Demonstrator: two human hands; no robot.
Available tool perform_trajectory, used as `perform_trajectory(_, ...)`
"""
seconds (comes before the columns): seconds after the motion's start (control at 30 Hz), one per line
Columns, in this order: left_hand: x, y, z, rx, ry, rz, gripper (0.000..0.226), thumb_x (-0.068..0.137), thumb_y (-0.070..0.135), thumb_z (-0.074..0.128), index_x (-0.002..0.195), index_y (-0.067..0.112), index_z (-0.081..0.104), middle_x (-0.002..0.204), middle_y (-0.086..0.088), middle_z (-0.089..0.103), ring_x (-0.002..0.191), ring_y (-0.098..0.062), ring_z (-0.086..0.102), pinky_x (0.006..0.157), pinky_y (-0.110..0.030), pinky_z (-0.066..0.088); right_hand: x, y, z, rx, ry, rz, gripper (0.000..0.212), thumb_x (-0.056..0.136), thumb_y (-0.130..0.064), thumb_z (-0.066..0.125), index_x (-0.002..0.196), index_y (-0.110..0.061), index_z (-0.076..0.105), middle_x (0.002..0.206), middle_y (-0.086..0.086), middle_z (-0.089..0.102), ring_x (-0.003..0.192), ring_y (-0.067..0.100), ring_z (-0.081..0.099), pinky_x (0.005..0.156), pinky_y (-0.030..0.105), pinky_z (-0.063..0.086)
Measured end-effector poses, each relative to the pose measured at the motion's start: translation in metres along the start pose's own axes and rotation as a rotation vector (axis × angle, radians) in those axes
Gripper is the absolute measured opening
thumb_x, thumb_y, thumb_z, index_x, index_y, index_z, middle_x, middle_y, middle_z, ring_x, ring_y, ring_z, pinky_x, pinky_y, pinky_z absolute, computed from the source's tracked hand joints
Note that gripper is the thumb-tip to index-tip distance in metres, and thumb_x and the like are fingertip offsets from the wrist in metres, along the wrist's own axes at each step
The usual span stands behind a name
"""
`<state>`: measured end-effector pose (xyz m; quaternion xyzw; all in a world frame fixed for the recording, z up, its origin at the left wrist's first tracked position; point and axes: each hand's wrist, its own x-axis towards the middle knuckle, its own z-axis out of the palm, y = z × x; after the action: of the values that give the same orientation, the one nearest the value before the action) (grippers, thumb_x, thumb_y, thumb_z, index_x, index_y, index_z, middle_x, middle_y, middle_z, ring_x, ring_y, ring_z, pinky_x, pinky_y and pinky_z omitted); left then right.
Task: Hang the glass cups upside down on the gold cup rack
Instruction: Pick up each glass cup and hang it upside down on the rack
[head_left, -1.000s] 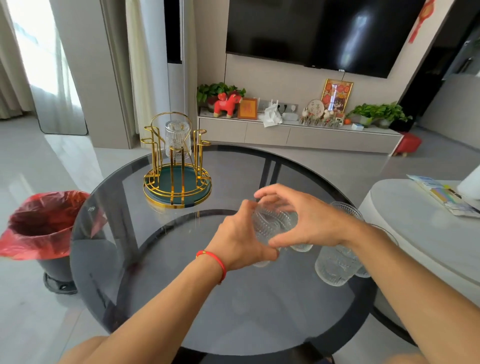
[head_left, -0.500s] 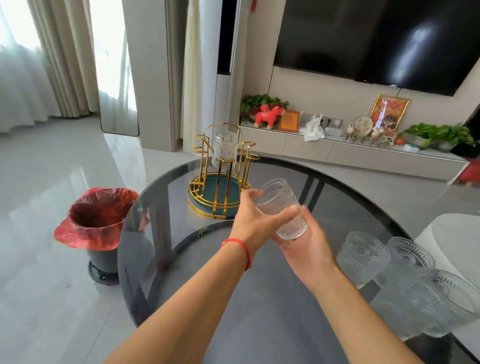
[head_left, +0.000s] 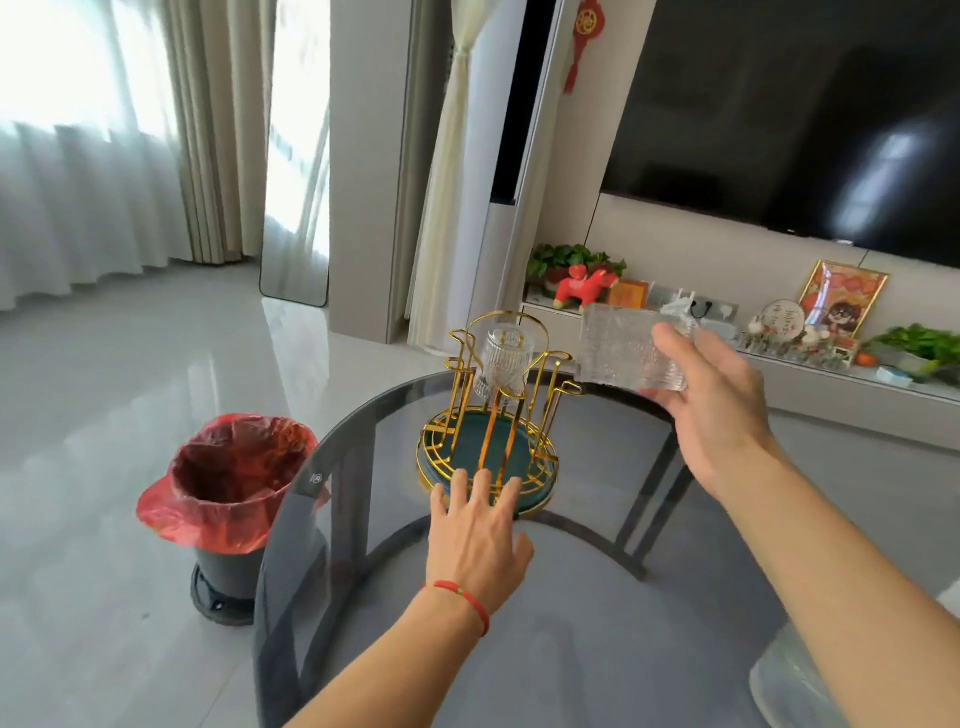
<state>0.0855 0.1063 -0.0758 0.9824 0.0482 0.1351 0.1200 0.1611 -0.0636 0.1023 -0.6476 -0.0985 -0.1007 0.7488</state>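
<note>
The gold cup rack (head_left: 485, 452) with its dark green base stands on the far part of the round dark glass table (head_left: 597, 623). One ribbed glass cup (head_left: 501, 364) hangs upside down on it. My right hand (head_left: 711, 410) holds a second ribbed glass cup (head_left: 618, 345) on its side in the air, just right of the rack's upper hooks. My left hand (head_left: 478, 530), with a red string on the wrist, is flat and spread, its fingertips touching the rack's near rim.
A bin with a red bag (head_left: 228, 493) stands on the floor left of the table. A low TV cabinet (head_left: 883, 384) with ornaments and plants runs along the wall behind. A glass shape (head_left: 789, 686) shows at the lower right edge.
The left hand let go of the cup and moved forward onto the rack's base. The right hand carried the cup up and over to the rack's right side. The view swung left.
</note>
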Motion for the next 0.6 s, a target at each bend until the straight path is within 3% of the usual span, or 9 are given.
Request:
perform_trajectory(0.07,-0.001,-0.002,0.005,-0.001,0.022,0.006,0.06,0.095,0.056,0.039,0.151,0.033,0.036,0.153,-0.011,0.042,0.145,-0.04,0.028,0.117,-0.06,0.028,0.021,-0.011,0.021,-0.066,0.038,-0.06,0.07,0.087,-0.029,0.082,0.147,-0.01,0.053,0.118,-0.007,0.072,0.111,0.014,0.07,0.09,0.038,0.062)
perform_trajectory(0.2,-0.002,-0.007,0.01,-0.03,-0.017,0.01,0.069,0.091,0.065,0.024,0.155,0.04,0.027,0.159,-0.013,0.033,0.149,-0.042,0.019,0.113,-0.063,0.033,0.067,-0.02,0.072,-0.149,0.07,-0.121,0.069,0.082,-0.032,0.085,0.141,-0.01,0.059,0.104,-0.008,0.07,0.102,0.015,0.072,0.085,0.033,0.063)
perform_trajectory(0.33,-0.004,-0.006,0.005,-0.03,-0.009,0.023,0.062,0.09,0.061,0.036,0.149,0.04,0.041,0.149,-0.015,0.049,0.142,-0.045,0.037,0.102,-0.064,0.046,0.102,-0.016,0.115,-0.283,-0.051,-0.167,0.055,0.08,-0.031,0.084,0.129,-0.012,0.067,0.097,-0.012,0.066,0.098,0.016,0.07,0.084,0.034,0.062)
perform_trajectory(0.4,-0.005,-0.004,0.003,-0.019,0.011,0.037,0.057,0.088,0.058,0.044,0.14,0.038,0.051,0.14,-0.015,0.057,0.134,-0.045,0.047,0.094,-0.062,0.052,0.114,-0.007,0.132,-0.376,-0.148,-0.165,0.048,0.078,-0.029,0.087,0.122,-0.017,0.07,0.107,-0.005,0.071,0.107,0.021,0.07,0.089,0.037,0.061)
perform_trajectory(0.5,-0.004,-0.002,0.001,-0.002,0.015,0.049,0.055,0.086,0.058,0.046,0.136,0.038,0.053,0.137,-0.015,0.06,0.131,-0.045,0.053,0.091,-0.061,0.055,0.122,0.008,0.153,-0.506,-0.252,-0.143,0.074,0.075,-0.029,0.09,0.141,-0.011,0.061,0.138,0.009,0.065,0.125,0.027,0.062,0.104,0.047,0.054)
perform_trajectory(0.6,-0.005,-0.001,-0.003,0.009,0.014,0.049,0.054,0.082,0.056,0.052,0.133,0.038,0.057,0.131,-0.014,0.064,0.124,-0.043,0.059,0.085,-0.058,0.059,0.126,0.016,0.165,-0.625,-0.346,-0.146,0.078,0.073,-0.034,0.09,0.141,-0.012,0.061,0.14,0.009,0.064,0.126,0.027,0.061,0.105,0.052,0.053)
